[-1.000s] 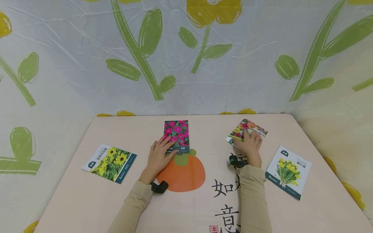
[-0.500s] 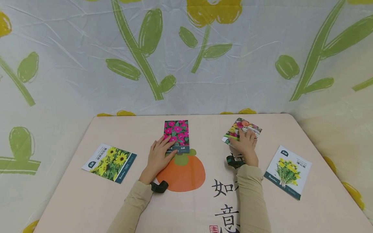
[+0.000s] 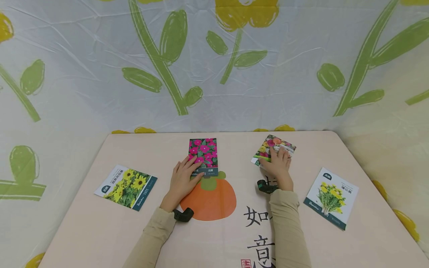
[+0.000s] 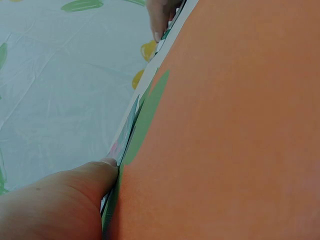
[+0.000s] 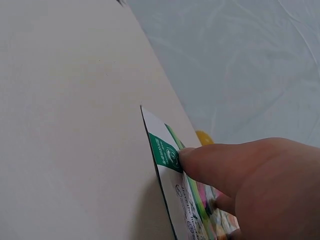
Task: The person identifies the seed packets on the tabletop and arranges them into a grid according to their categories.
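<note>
Left hand [image 3: 182, 178] on the pink-flower packet [image 3: 203, 149], right hand [image 3: 279, 166] on the mixed-flower packet [image 3: 264, 149], fingers of both spread
The left covers its packet's lower left corner, just beyond the orange fruit print [image 3: 209, 203] on the table [image 3: 238, 149]; the right thumb touches a green label [image 5: 160, 150]; farther out lie a sunflower packet [image 3: 129, 188] on the left and a white packet with yellow flowers [image 3: 331, 199] on the right

Pale table [image 3: 244, 156] (orange fruit print [image 3: 218, 204]) bears four packets [image 3: 203, 150].

backdrop cloth [image 3: 275, 96]: pale, creased | print: yellow flowers [image 3: 231, 15], green stems [image 3: 163, 72] | table [image 3: 241, 156]: pale pink, round-cornered
</note>
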{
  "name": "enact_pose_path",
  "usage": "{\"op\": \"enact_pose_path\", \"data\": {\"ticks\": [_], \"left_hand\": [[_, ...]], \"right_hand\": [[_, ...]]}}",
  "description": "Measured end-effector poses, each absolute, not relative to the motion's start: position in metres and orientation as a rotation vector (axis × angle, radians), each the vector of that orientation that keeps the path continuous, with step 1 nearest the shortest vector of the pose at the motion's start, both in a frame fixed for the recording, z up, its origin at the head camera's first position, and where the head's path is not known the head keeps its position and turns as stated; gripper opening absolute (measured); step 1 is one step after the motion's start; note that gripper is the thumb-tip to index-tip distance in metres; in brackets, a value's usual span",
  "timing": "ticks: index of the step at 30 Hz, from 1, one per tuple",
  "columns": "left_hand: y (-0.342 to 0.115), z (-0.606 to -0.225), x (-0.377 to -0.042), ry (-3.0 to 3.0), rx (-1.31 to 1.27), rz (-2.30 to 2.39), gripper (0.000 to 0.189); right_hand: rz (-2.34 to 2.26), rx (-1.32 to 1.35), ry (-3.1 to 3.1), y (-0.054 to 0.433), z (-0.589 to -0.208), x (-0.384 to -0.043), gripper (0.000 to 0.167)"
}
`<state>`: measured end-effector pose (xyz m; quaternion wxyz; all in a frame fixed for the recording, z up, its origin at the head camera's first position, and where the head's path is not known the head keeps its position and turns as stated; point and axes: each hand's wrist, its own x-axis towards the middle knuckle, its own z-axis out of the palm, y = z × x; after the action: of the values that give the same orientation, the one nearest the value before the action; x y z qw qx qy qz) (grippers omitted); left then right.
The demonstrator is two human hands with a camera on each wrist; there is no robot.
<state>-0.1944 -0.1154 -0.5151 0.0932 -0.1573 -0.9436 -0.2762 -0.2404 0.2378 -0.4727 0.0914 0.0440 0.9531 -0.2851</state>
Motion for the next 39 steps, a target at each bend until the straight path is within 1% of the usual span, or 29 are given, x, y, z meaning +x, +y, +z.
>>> {"op": "enact_pose_path", "data": {"ticks": [39], "left_hand": [[-0.116, -0.515, -0.194, -2.781, -0.481, -0.818, 0.048]], "right_hand": [[-0.822, 0.034, 2.842, 0.216, -0.475, -0.241, 0.078]]}}
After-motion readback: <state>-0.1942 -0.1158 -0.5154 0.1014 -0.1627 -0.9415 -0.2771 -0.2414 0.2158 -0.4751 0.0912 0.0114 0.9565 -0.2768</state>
